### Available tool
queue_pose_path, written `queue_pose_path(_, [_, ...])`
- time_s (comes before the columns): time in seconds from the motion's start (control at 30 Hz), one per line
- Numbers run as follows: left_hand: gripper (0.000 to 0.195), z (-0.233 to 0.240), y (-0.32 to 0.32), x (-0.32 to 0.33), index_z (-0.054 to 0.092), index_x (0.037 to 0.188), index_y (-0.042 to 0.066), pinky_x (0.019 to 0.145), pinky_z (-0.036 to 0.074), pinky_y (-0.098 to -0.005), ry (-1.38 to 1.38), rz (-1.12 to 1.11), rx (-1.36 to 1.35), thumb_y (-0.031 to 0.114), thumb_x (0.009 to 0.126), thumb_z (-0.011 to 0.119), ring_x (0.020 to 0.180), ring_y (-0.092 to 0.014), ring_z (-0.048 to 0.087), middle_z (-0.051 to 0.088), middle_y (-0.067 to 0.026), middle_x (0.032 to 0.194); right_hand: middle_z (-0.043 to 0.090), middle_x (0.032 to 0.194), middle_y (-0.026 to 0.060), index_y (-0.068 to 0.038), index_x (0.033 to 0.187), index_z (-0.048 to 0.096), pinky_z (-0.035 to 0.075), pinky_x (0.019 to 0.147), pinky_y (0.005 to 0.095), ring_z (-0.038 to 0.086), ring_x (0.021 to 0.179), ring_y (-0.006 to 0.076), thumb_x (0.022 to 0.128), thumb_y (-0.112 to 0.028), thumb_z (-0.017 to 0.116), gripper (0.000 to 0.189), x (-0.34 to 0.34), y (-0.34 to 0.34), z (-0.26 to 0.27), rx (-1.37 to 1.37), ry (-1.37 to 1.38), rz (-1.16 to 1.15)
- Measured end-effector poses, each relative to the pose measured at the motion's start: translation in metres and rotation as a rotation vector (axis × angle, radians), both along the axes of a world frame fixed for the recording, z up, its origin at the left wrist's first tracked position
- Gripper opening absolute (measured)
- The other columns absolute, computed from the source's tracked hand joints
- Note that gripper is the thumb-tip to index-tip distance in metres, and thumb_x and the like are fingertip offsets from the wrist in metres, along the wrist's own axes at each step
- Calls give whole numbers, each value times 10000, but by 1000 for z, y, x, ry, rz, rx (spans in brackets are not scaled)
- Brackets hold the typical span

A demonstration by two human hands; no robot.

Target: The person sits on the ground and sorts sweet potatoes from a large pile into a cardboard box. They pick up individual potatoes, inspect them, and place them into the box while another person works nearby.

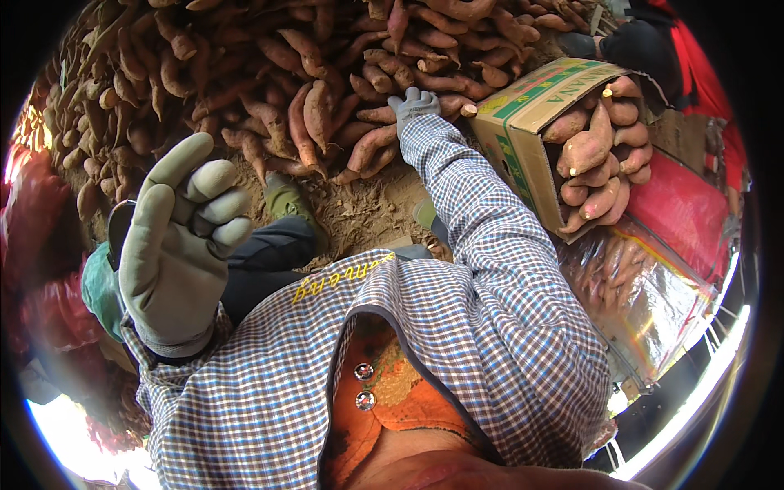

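My left hand [184, 245], in a pale work glove, is raised near the camera at the left, palm showing, its index finger extended and the others partly curled, holding nothing. Reaching forward at the centre, my right hand [416, 107], in a grey glove, rests on a sweet potato [376, 114] at the near edge of a large heap of sweet potatoes [306, 55]. Its fingers lie over the far side, and whether they grip is unclear. Right of that hand, a cardboard banana box [514, 116] lies tilted, its opening full of sweet potatoes [591, 147].
At the right are a red plastic-covered surface [680, 202] and a clear plastic bag [612, 275] with sweet potatoes. A person in red and black [698, 55] is at the upper right. Blurred red bags [43, 245] stand far left. My boots [288, 202] stand on bare soil before the heap.
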State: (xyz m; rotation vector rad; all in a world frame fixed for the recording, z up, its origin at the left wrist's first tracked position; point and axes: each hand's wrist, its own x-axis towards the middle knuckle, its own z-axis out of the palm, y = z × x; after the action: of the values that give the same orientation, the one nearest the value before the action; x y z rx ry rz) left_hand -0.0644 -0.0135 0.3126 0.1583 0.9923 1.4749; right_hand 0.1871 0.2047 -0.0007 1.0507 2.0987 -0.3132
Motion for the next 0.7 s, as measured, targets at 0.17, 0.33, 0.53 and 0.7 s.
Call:
queue_pose_path(0.17, [566,-1,4,2,355,1526,-74,985,555,-359,20,-11,-23,303,1107,402,1151,-239,660,620,-180,1346,481,1436,88,-304,1489,490,273,1211,460,468,1364,278,1023,-256,529,470,10,12,-5,8,56,173])
queue_pose_path(0.33, [548,-5,6,3,364,1521,-73,992,550,-361,19,-50,46,292,1112,383,1156,-246,663,628,-184,1343,545,1410,76,-336,1483,479,341,1164,456,480,1393,273,1044,-248,471,447,28,18,-5,6,-47,208])
queue_pose_path(0.53, [595,-12,-1,3,322,1551,-68,1019,522,-329,63,-152,84,327,1110,385,1203,-216,626,599,-152,1396,441,1473,130,-148,1500,407,389,1115,482,514,1303,351,968,-220,623,579,39,10,-5,173,40,-59])
queue_pose_path(0.7, [591,-14,-1,3,325,1553,-59,1020,520,-320,77,-131,0,329,1112,384,1197,-214,633,607,-144,1390,471,1503,149,-136,1525,398,470,1086,507,464,1403,338,929,-450,731,752,19,24,20,94,-179,11])
